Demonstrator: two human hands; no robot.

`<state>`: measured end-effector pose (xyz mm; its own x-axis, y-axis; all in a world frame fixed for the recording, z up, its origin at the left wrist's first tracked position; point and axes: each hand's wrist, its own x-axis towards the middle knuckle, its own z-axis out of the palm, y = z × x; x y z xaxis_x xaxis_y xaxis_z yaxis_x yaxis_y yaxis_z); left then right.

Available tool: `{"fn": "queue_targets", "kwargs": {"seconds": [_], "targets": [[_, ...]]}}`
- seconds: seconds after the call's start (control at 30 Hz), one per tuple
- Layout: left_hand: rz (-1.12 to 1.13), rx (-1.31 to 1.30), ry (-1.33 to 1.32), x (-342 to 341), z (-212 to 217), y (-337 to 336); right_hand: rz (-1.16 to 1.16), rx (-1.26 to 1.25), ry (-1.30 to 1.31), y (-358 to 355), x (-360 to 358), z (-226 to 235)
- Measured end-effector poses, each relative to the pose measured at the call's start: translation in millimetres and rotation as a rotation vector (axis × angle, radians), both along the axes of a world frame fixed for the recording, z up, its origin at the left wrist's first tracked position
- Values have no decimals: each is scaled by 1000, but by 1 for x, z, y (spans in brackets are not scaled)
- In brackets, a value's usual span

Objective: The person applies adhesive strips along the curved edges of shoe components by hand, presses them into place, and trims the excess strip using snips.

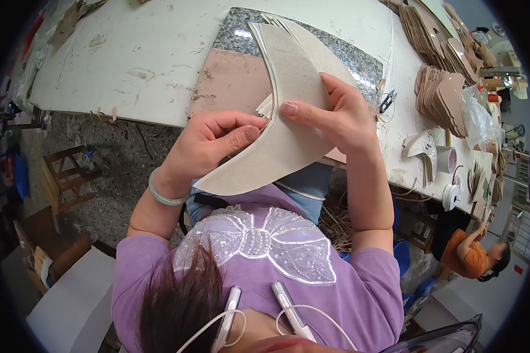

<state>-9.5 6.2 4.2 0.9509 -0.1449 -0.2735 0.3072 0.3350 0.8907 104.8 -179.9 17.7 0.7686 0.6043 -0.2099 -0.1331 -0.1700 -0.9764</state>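
A stack of curved, crescent-shaped beige sheet pieces [303, 73] is held up above the near edge of the table. My right hand [350, 117] grips the stack from the right, its thumb lying on the top piece and its fingers mostly hidden behind. At the inner curve on the left, my left hand [209, 138] pinches the layered edges between thumb and fingertips. Some small strip ends poke out just above those fingertips. Beneath the pieces lie a speckled stone slab [237, 36] and a pinkish-brown board [227, 82].
Black-handled thread snips [387, 101] lie right of the slab. Farther right are brown shaped pieces [441, 97] in piles, clear plastic [480, 120], a tape roll [446, 157] and a white spool [451, 197]. A wooden stool [70, 176] stands left; a person in orange [468, 253] works at right.
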Motion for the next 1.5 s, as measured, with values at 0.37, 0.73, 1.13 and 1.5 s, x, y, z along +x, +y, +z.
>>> {"fn": "queue_targets", "kwargs": {"seconds": [0.37,0.73,1.13,1.5], "targets": [[82,121,-33,8,-11,-11,-5,-87,-255,-4,-1,-2],[82,-4,-129,22,-22,-19,-351,478,320,-5,-54,-33],[61,-79,-117,12,-28,-21,-312,568,464,-3,-48,-26],[63,-177,-108,4,-29,-29,-410,403,259,2,-49,-29]]}}
